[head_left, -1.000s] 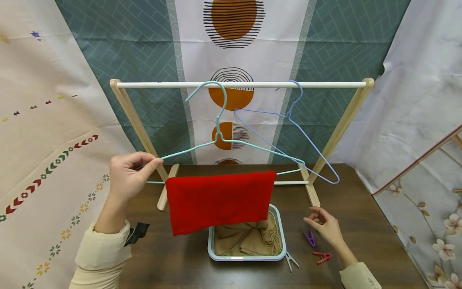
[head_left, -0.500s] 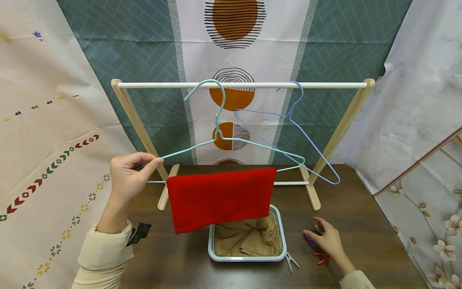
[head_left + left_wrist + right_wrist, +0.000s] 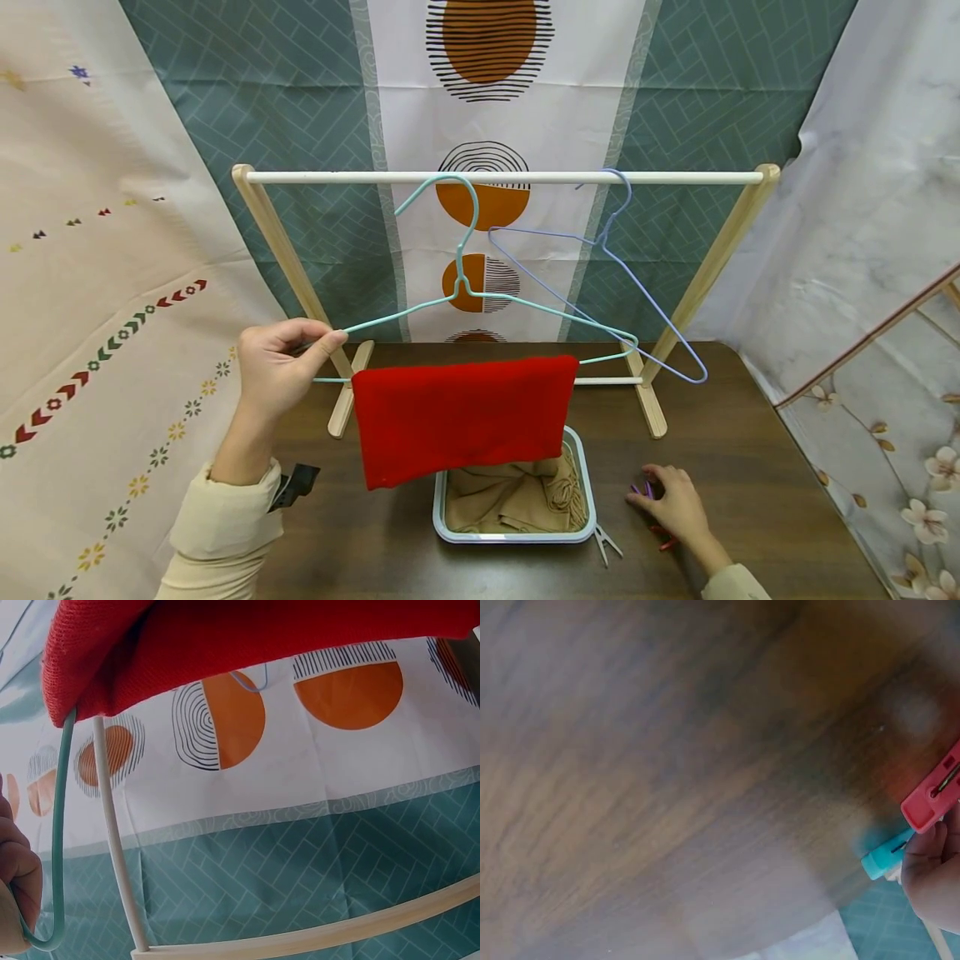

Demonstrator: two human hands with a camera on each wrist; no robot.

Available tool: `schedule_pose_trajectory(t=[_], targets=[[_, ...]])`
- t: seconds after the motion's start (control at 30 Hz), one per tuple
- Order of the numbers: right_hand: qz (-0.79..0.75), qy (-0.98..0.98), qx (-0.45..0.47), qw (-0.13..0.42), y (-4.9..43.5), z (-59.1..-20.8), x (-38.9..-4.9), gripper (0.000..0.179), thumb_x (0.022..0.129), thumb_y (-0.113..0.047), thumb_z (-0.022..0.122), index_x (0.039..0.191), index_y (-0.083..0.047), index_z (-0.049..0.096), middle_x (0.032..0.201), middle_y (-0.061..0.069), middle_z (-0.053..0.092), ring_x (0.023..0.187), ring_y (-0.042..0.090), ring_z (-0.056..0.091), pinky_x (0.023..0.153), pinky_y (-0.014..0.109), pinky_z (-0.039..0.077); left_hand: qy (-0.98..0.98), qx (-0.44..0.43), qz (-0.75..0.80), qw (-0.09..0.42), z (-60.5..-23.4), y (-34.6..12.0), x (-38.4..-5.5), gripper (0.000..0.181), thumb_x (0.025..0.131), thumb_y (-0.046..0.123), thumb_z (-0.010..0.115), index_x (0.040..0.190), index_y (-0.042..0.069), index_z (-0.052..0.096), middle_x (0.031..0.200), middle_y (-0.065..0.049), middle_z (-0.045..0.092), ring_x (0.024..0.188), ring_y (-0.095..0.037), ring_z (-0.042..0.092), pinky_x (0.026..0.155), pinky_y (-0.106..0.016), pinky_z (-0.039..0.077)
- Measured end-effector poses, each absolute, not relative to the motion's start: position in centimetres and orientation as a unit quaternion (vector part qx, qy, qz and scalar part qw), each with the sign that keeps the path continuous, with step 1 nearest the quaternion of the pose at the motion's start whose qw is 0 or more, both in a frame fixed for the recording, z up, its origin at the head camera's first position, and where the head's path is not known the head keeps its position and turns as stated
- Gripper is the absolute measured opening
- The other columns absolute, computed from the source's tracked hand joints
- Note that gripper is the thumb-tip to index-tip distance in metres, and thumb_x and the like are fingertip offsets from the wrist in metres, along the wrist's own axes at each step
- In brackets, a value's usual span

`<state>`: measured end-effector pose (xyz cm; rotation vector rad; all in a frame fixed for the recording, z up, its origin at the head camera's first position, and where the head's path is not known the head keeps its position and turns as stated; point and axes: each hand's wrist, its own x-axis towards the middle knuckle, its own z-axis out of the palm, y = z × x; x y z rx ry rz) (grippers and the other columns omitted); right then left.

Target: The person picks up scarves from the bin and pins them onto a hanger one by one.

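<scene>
In the head view my left hand (image 3: 281, 362) pinches the left corner of a light teal clothes hanger (image 3: 460, 260). A folded red cloth (image 3: 465, 421) drapes over the hanger's lower bar; the left wrist view shows that cloth (image 3: 225, 637) from below. At the table's right, my right hand (image 3: 678, 504) is low, with thumb and forefinger apart on either side of a purple clothespin (image 3: 648, 489). A red clothespin (image 3: 667, 545) pokes out from under that hand. Beside the hand in the right wrist view are a red clothespin (image 3: 930, 799) and a turquoise one (image 3: 885, 859).
A rack with a white rail (image 3: 322, 177) and wooden legs stands behind the hanger. A lilac hanger (image 3: 602, 238) hangs from the rail at right. Below the red cloth sits a pale blue tray (image 3: 513, 538) with a tan fringed cloth (image 3: 502, 504). A grey clothespin (image 3: 603, 542) lies beside it.
My right hand has come down and nearer onto the purple clothespin, covering most of the red one. The left hand and the hanger with the cloth have shifted slightly right.
</scene>
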<state>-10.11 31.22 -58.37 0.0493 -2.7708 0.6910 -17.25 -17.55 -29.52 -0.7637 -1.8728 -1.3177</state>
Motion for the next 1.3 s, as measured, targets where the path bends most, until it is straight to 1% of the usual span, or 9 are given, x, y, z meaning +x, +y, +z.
schedule_pose_trajectory(t=[0.23, 0.5, 0.7, 0.77, 0.87, 0.93, 1.03, 1.17, 1.3], targets=[[0.219, -0.964, 0.026, 0.15, 30.9, -58.7, -9.8, 0.046, 0.059, -0.026, 0.083, 0.095, -0.003, 0.065, 0.088, 0.012, 0.065, 0.08, 0.027, 0.05, 0.065, 0.043, 0.044, -0.726, -0.295, -0.508, 0.358, -29.6, -17.4, -17.2, 0.013, 0.065, -0.019, 0.069, 0.064, -0.006, 0.066, 0.057, 0.005, 0.057, 0.042, -0.004, 0.032, 0.039, -0.016, 0.026], [0.234, -0.961, 0.006, 0.145, 30.6, -58.5, -9.8, 0.038, 0.063, -0.016, 0.08, 0.094, -0.001, 0.065, 0.084, 0.012, 0.064, 0.08, 0.031, 0.052, 0.062, 0.044, 0.045, -0.729, -0.289, -0.507, 0.358, -29.9, -17.4, -17.2, 0.014, 0.064, -0.019, 0.069, 0.064, -0.005, 0.066, 0.057, 0.006, 0.058, 0.042, -0.005, 0.032, 0.039, -0.015, 0.027], [0.264, -0.948, 0.008, 0.18, 30.1, -58.2, -9.9, 0.039, 0.064, -0.009, 0.079, 0.097, 0.005, 0.064, 0.086, 0.018, 0.064, 0.08, 0.034, 0.054, 0.065, 0.048, 0.045, -0.729, -0.286, -0.507, 0.36, -30.0, -17.3, -17.2, 0.015, 0.063, -0.02, 0.069, 0.064, -0.006, 0.066, 0.059, 0.009, 0.059, 0.042, -0.004, 0.033, 0.039, -0.014, 0.028], [0.28, -0.94, 0.009, 0.193, 29.9, -58.0, -10.0, 0.038, 0.065, -0.006, 0.078, 0.098, 0.006, 0.064, 0.085, 0.018, 0.064, 0.077, 0.033, 0.055, 0.065, 0.047, 0.044, -0.728, -0.286, -0.508, 0.361, -30.0, -17.3, -17.2, 0.014, 0.063, -0.02, 0.069, 0.064, -0.006, 0.066, 0.059, 0.009, 0.059, 0.042, -0.004, 0.032, 0.04, -0.014, 0.028], [0.315, -0.929, -0.003, 0.194, 29.7, -57.5, -10.1, 0.034, 0.067, -0.005, 0.076, 0.098, 0.005, 0.065, 0.083, 0.015, 0.063, 0.073, 0.027, 0.056, 0.061, 0.039, 0.044, -0.727, -0.285, -0.51, 0.362, -30.1, -17.2, -17.2, 0.014, 0.063, -0.02, 0.069, 0.063, -0.006, 0.066, 0.059, 0.01, 0.058, 0.041, -0.004, 0.032, 0.039, -0.014, 0.027], [0.343, -0.922, -0.018, 0.181, 29.5, -57.0, -10.1, 0.032, 0.07, -0.006, 0.075, 0.099, 0.003, 0.065, 0.083, 0.012, 0.062, 0.07, 0.021, 0.055, 0.058, 0.033, 0.042, -0.726, -0.285, -0.51, 0.362, -30.1, -17.2, -17.2, 0.015, 0.063, -0.021, 0.069, 0.063, -0.006, 0.065, 0.058, 0.01, 0.058, 0.041, -0.004, 0.031, 0.039, -0.015, 0.026], [0.381, -0.909, -0.043, 0.163, 29.2, -56.2, -10.1, 0.03, 0.074, -0.008, 0.072, 0.102, 0.001, 0.065, 0.085, 0.009, 0.063, 0.072, 0.013, 0.053, 0.058, 0.026, 0.042, -0.726, -0.285, -0.509, 0.364, -30.1, -17.1, -17.2, 0.016, 0.063, -0.021, 0.068, 0.063, -0.006, 0.065, 0.058, 0.009, 0.058, 0.041, -0.004, 0.031, 0.039, -0.015, 0.025], [0.416, -0.894, -0.047, 0.162, 29.0, -55.3, -10.4, 0.03, 0.077, -0.006, 0.07, 0.105, 0.002, 0.062, 0.086, 0.012, 0.065, 0.076, 0.006, 0.055, 0.063, 0.022, 0.045, -0.726, -0.283, -0.508, 0.366, -30.1, -17.0, -17.2, 0.015, 0.063, -0.02, 0.069, 0.063, -0.006, 0.065, 0.058, 0.009, 0.058, 0.041, -0.004, 0.03, 0.039, -0.015, 0.025], [0.456, -0.873, -0.029, 0.173, 28.7, -54.7, -10.4, 0.03, 0.079, -0.001, 0.067, 0.107, 0.003, 0.059, 0.09, 0.017, 0.065, 0.077, 0.0, 0.055, 0.063, 0.016, 0.045, -0.725, -0.285, -0.509, 0.366, -30.2, -17.0, -17.3, 0.015, 0.063, -0.02, 0.069, 0.063, -0.006, 0.065, 0.057, 0.008, 0.057, 0.041, -0.004, 0.03, 0.038, -0.015, 0.024]])
